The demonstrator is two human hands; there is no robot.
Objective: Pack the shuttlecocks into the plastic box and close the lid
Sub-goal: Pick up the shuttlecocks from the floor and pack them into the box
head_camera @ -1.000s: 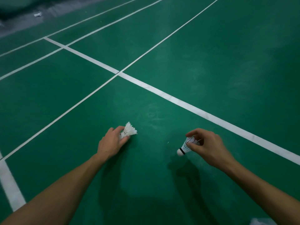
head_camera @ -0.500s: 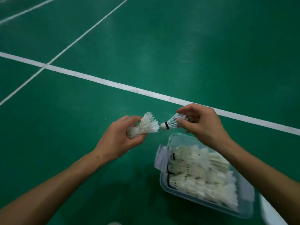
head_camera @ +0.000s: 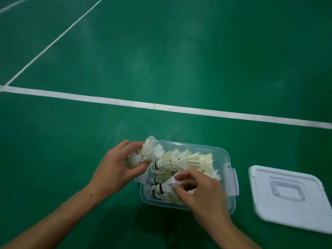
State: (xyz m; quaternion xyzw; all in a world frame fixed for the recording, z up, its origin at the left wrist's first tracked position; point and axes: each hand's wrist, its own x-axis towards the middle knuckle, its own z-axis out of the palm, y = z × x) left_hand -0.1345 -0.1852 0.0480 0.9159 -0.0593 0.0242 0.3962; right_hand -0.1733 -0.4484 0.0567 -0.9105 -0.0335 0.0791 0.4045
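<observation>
The left hand (head_camera: 115, 169) grips a shuttlecock (head_camera: 147, 153) at the plastic box's (head_camera: 231, 205) left rim, feathers pointing far-right over it (lid (head_camera: 287, 198) lies right); the right hand (head_camera: 199, 191) pinches another inside.

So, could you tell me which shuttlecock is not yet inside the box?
The shuttlecock gripped by the left hand, above the plastic box's left edge; the others lie packed inside.

Both forearms are bare to the frame's lower edge; no sleeve shows. The left hand (head_camera: 115, 169) and right hand (head_camera: 201, 191) wear nothing.
</observation>
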